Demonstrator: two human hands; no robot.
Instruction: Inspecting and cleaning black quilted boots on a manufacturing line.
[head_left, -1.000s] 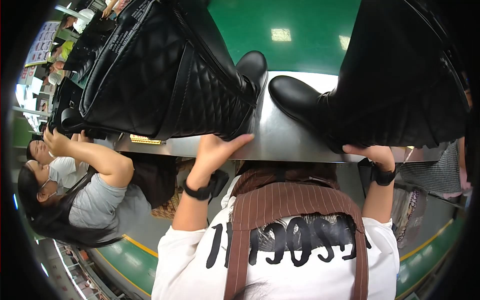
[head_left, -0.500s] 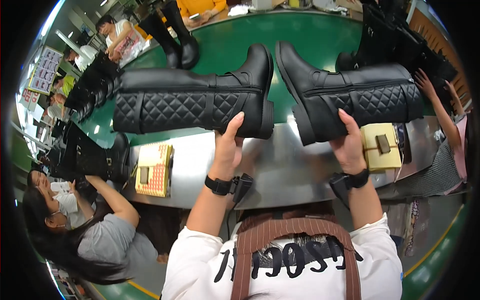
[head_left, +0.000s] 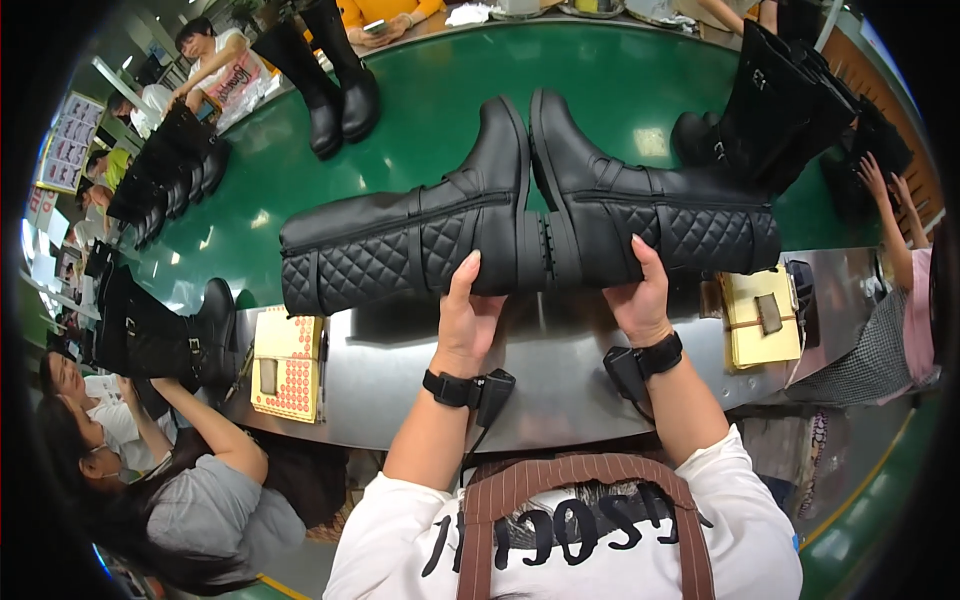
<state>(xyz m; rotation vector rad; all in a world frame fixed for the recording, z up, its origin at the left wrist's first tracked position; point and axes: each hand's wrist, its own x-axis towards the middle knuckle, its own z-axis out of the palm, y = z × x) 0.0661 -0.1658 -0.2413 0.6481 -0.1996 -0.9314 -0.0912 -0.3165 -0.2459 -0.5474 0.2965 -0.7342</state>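
Two tall black boots with quilted shafts lie on their sides in the air, soles facing each other. My left hand (head_left: 468,325) grips the left boot (head_left: 385,250) under its heel end, thumb up on the quilted panel. The right boot (head_left: 655,215) is held the same way by my right hand (head_left: 640,300), its shaft reaching to the right. The soles nearly meet in the middle, touching or almost touching at the heels. Fingers beneath both boots are mostly hidden. A black strap with a small device sits on each wrist.
A green belt (head_left: 440,90) runs beyond a metal ledge (head_left: 400,375). Yellow card stacks lie left (head_left: 285,365) and right (head_left: 760,315). Black boots stand on the belt at back left (head_left: 340,90) and right (head_left: 760,110). Co-workers are at both sides; the left one (head_left: 205,480) handles a boot.
Both boots have come together, soles closing the gap between them. My right hand moved left, and the left boot's shaft end dipped toward me.
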